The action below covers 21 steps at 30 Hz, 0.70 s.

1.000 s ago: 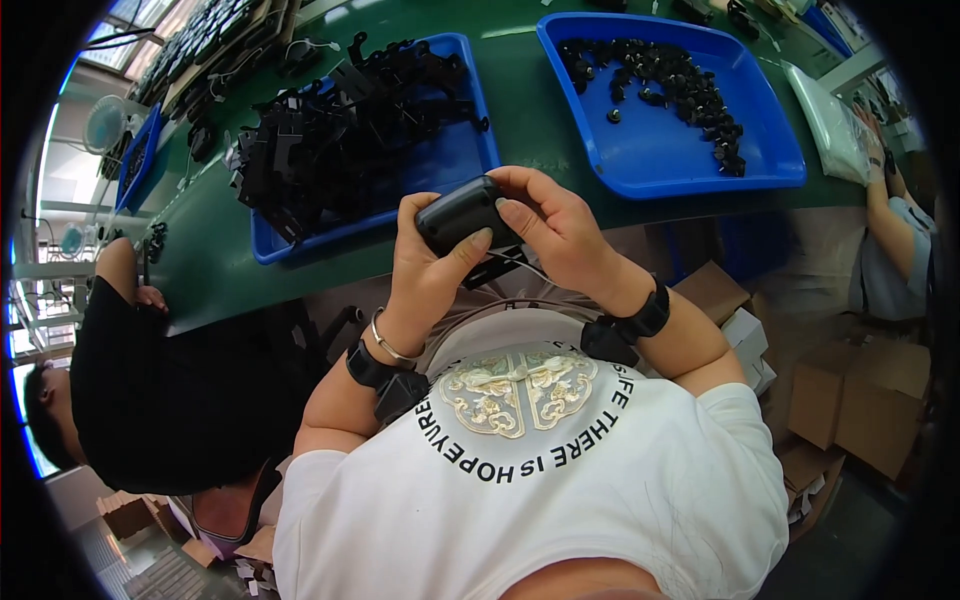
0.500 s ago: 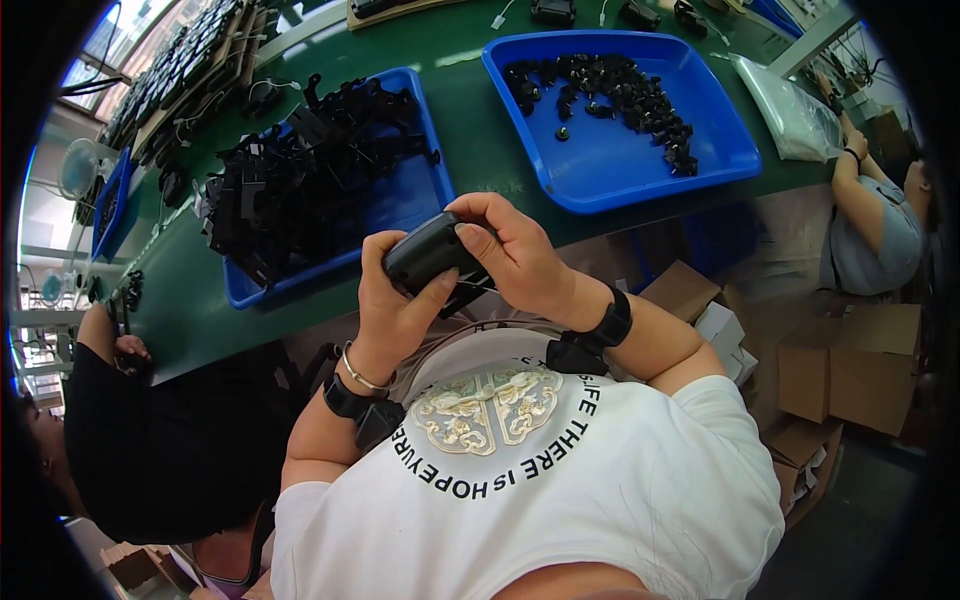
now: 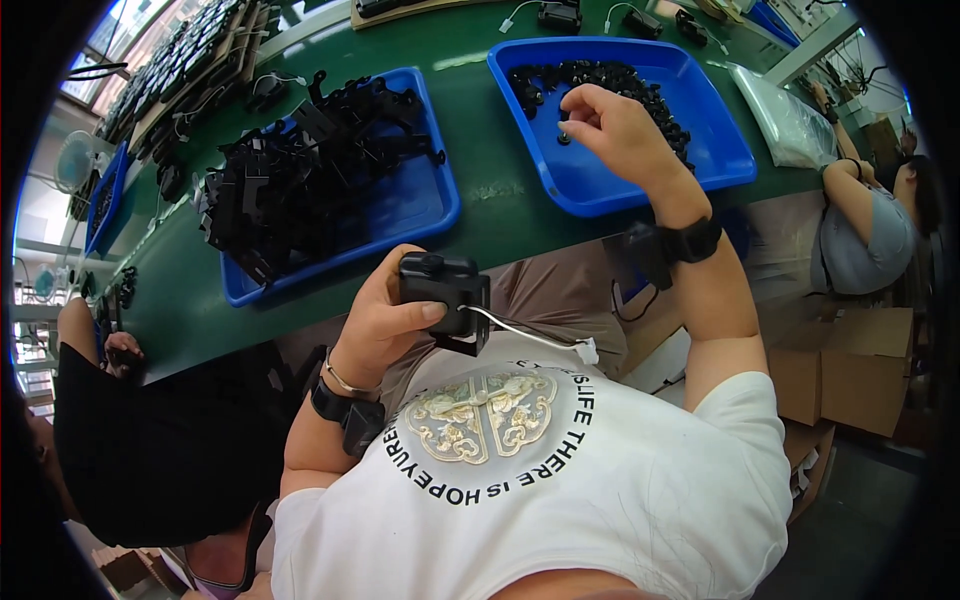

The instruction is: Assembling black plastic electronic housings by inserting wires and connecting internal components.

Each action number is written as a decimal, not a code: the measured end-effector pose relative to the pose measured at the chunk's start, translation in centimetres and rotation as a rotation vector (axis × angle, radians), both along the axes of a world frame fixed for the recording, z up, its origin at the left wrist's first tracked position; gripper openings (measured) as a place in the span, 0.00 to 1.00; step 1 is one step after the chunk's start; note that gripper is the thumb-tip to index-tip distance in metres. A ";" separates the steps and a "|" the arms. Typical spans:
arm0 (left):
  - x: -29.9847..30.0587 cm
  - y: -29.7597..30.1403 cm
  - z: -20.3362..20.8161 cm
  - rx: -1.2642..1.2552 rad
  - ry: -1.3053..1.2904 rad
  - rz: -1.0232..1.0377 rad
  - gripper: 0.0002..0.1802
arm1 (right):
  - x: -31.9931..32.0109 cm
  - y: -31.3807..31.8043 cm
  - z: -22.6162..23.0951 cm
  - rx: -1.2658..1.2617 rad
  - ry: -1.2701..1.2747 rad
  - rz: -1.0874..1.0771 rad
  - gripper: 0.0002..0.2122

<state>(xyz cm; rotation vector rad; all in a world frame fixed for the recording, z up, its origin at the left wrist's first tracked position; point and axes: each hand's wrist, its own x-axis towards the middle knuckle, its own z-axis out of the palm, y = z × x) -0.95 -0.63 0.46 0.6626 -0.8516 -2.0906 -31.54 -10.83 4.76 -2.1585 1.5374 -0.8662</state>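
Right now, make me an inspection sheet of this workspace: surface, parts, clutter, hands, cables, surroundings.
Surface: green table, bearing a blue left tray and blue right tray.
Job's things: black device; bracket-like black parts heaped in the left tray; small black parts in the right tray.
Clutter: clear plastic bag beside the right tray.
Hands: left hand grips the black device; right hand over the right tray, thumb and forefinger apart.
Cables: white cable from the black device, ending in a white connector.
Surroundings: left co-worker, right co-worker, cardboard boxes.

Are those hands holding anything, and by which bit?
The left hand holds a black device by its left side, thumb on its face. The right hand, over the right blue tray, shows nothing between its parted thumb and forefinger.
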 end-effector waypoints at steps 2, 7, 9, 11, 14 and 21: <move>0.0 -0.2 -0.2 0.003 0.101 -0.043 0.28 | -1.8 -1.7 -1.6 0.007 0.155 -0.033 0.09; -0.1 0.1 -0.3 0.023 0.247 -0.032 0.28 | -2.2 -2.8 -3.7 0.032 0.244 0.083 0.07; 0.0 0.6 -0.4 0.041 0.211 0.034 0.28 | -1.7 -2.7 -3.5 -0.010 0.225 0.017 0.07; 0.0 0.5 -0.6 0.093 0.223 0.114 0.28 | -1.7 -1.8 -2.5 0.053 0.132 -0.090 0.07; 0.3 0.2 -0.7 0.114 0.204 0.173 0.27 | -1.0 0.8 -1.8 0.159 -0.404 0.035 0.05; 0.5 -0.4 0.1 0.069 0.155 0.049 0.22 | 5.5 9.2 -1.6 0.410 -1.162 0.507 0.04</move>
